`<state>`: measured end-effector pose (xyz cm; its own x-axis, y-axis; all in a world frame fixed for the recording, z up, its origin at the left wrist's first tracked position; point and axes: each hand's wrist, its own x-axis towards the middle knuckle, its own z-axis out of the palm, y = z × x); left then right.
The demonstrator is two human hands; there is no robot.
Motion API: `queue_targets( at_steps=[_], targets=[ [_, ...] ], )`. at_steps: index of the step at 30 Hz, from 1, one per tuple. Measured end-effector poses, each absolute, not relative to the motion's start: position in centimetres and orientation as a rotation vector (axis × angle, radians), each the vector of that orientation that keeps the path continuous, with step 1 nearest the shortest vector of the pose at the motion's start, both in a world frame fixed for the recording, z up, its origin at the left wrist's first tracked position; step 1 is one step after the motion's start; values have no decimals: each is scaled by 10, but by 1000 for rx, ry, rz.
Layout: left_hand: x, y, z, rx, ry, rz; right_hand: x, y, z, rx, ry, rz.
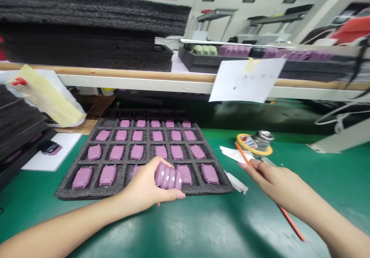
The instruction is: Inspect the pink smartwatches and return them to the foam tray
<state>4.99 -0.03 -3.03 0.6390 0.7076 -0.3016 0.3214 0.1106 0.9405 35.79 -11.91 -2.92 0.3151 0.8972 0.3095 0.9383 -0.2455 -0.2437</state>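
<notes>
My left hand (156, 182) is wrapped around a row of several purple watch cases (169, 176), held above the front edge of a dark foam tray (124, 193). More purple watch cases (107, 175) lie in most of the tray's compartments; my hand partly hides some in the front row. To the right, my right hand (273, 179) grips a thin orange stick (291, 222), which slants across the hand. One end of it points toward a crumpled white wipe (234, 154); the kind of tool at its tip is not clear.
A yellow tape roll (267, 151) and a metal-topped container (263, 137) stand beyond my right hand. A shelf edge (144, 81) crosses above, carrying stacked black foam trays (86, 46). A paper sheet (247, 80) hangs from it. At left, a dark-topped piece (49, 147) rests on white paper (43, 163).
</notes>
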Motion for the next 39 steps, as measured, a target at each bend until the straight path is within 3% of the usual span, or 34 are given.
queue_targets(
  at_steps=[5,11,18,22,39],
  targets=[
    [51,-1,-22,1544,961,269,367,-135,-56,-2362,-1571,-265],
    [51,-3,-18,1604,1007,227,344,-129,-69,-2239,-1730,-87],
    [53,-3,-10,1663,1045,162,419,-106,-18,-2478,-1252,-360],
    [54,-4,-8,1655,1029,184,449,-85,11,-2603,-1162,-293],
    [53,-4,-21,1648,990,241,436,-65,14,-2782,-1214,-154]
  ],
)
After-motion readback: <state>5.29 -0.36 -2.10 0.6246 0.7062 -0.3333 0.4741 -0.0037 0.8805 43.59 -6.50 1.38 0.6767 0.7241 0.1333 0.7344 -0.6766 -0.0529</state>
